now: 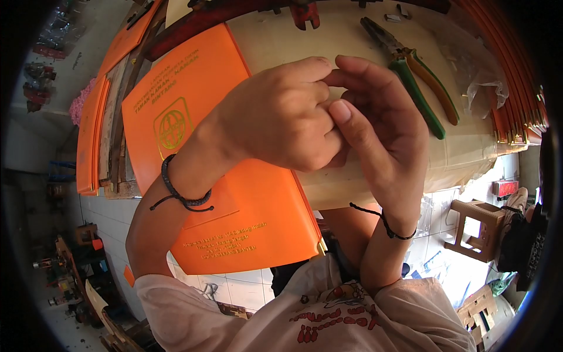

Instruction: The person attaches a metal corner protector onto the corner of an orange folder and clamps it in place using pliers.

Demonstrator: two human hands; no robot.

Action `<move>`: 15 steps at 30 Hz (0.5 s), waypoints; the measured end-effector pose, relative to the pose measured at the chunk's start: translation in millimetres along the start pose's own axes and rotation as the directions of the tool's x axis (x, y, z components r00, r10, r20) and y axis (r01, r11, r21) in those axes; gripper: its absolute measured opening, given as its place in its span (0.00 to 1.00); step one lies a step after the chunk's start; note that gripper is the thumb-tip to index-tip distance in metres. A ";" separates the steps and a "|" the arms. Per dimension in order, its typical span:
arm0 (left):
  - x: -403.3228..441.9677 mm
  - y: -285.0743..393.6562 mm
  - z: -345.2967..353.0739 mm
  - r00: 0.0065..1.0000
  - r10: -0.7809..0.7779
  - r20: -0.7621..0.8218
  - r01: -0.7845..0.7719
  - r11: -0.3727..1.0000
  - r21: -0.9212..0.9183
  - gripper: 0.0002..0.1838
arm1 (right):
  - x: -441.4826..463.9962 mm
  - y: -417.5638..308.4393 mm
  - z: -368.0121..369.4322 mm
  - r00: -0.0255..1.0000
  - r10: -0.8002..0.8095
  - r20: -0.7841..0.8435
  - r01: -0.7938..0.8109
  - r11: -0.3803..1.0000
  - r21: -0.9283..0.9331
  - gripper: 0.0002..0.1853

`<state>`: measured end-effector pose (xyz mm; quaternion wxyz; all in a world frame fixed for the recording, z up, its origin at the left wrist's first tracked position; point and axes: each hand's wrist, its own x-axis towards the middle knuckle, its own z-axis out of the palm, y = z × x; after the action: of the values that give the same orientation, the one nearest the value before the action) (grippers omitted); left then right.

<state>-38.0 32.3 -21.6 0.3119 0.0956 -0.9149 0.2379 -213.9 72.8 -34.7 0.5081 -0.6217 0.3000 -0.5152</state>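
My left hand (287, 117) is closed with its back toward me, above an orange folder (252, 205) with gold lettering and a round gold emblem. Against its fingers rests the thumb of my right hand (384, 126), whose other fingers are curled inward. The two hands meet at the fingertips; whatever they may hold between them is hidden or too small to make out. The folder lies flat on the table, partly covered by my left forearm, with a gold metal corner (322, 246) at its lower right. Combination pliers (419, 85) with green and yellow handles lie beyond my right hand.
A stack of orange folders (92, 141) stands at the left, and more orange covers with gold corners (516, 100) are piled at the right. A red metal part (306, 16) sits at the table's far edge. Brown plastic stools (478, 229) stand on the tiled floor.
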 end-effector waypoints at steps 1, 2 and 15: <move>-0.2 -0.1 0.9 1.000 0.000 -0.010 0.000 1.000 0.011 0.09 | 0.1 0.0 -0.3 1.000 -0.002 -0.001 0.002 1.000 -0.009 0.23; -0.7 -0.1 2.2 1.000 0.001 -0.019 -0.001 1.000 0.022 0.09 | 0.0 0.2 -0.3 1.000 0.000 -0.001 0.000 1.000 0.004 0.23; -1.4 1.2 -5.7 0.993 -0.010 0.117 -0.003 0.994 0.110 0.12 | -0.9 3.7 1.1 0.999 -0.029 -0.013 0.031 0.995 0.098 0.23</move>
<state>-34.2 36.2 -19.0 0.2522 0.1281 -0.9170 0.2812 -212.6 72.7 -38.5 0.5286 -0.5973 0.2678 -0.5405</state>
